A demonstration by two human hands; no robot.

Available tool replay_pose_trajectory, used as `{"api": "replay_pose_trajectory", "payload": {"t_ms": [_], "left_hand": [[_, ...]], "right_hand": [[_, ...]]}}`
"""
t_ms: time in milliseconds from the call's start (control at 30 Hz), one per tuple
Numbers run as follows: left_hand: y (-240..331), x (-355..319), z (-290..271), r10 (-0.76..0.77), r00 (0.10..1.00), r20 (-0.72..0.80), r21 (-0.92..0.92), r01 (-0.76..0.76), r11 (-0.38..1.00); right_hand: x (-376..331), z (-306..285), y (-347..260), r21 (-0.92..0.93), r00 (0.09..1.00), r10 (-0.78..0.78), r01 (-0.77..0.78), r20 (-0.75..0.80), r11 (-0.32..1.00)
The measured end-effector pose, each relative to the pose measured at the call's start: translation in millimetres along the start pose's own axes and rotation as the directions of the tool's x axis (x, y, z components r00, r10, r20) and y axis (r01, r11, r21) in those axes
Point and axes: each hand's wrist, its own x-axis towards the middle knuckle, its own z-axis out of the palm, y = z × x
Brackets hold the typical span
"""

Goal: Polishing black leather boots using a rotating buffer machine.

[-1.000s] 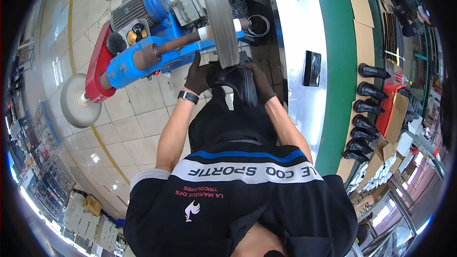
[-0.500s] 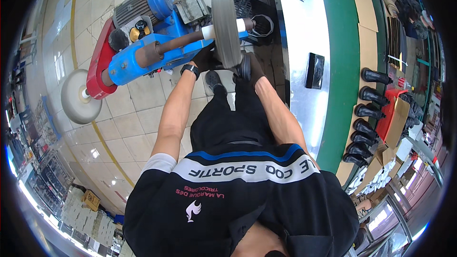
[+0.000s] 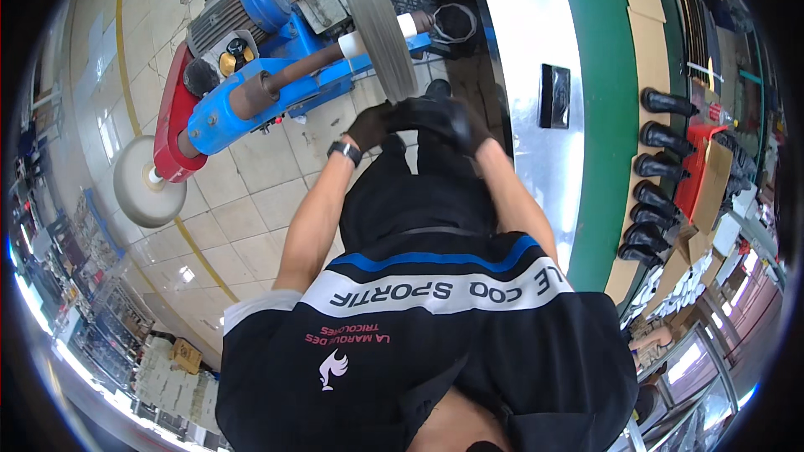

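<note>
A shiny black shoe (image 3: 431, 110) lies crosswise between my two hands, just on my side of the buffing wheel (image 3: 378, 29); whether it touches the wheel's lower rim I cannot make out. My left hand (image 3: 369, 127), in a dark glove, closes on the shoe's left end. On its right end is my right hand (image 3: 474, 125), gloved too and curled round it. The dark gloves blend with the shoe, so the single fingers hardly show. The wheel looks streaked and sits on a shaft of the blue machine (image 3: 222, 117).
At the machine's left end is a second, pale wheel (image 3: 149, 182) behind a red guard (image 3: 172, 109). A metal bench top (image 3: 536, 176) runs along my right, bearing a black box (image 3: 554, 96). Several black shoes (image 3: 660, 166) stand in a row beyond the green strip (image 3: 607, 117).
Both hands have drawn back from the wheel toward my body with the shoe. It has turned from end-on to crosswise, and more of it shows now.
</note>
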Motion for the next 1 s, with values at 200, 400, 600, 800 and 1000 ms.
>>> {"api": "replay_pose_trajectory", "payload": {"t_ms": [200, 400, 600, 800, 1000], "left_hand": [[-4.0, -135.9, 188.6, 0.069, 0.954, 0.292, 0.613, -0.242, 0.752], [15.5, -179.1, 253.9, 0.104, 0.856, 0.507, 0.755, -0.499, 0.426], [20.0, -194.5, 274.3, 0.047, 0.78, 0.624, 0.763, -0.622, 0.175], [19.5, -205.5, 279.0, 0.146, 0.741, 0.655, 0.724, -0.671, 0.16], [17.9, -205.7, 287.0, 0.228, 0.771, 0.595, 0.771, -0.628, 0.109]], "right_hand": [[-112.2, -59.6, -133.0, 0.078, 0.964, 0.151, -0.137, -0.221, 0.988], [-161.5, -85.4, -126.9, 0.947, 0.751, 0.604, -0.087, 0.266, -0.309], [-119.2, -84.1, -164.8, 1.0, 0.495, 0.869, -0.021, 0.008, 0.003], [-157.6, -70.1, -211.2, 0.994, 0.553, 0.826, 0.061, -0.106, 0.087], [-169.1, -62.0, -238.7, 0.973, 0.584, 0.779, 0.157, -0.228, 0.167]]}}
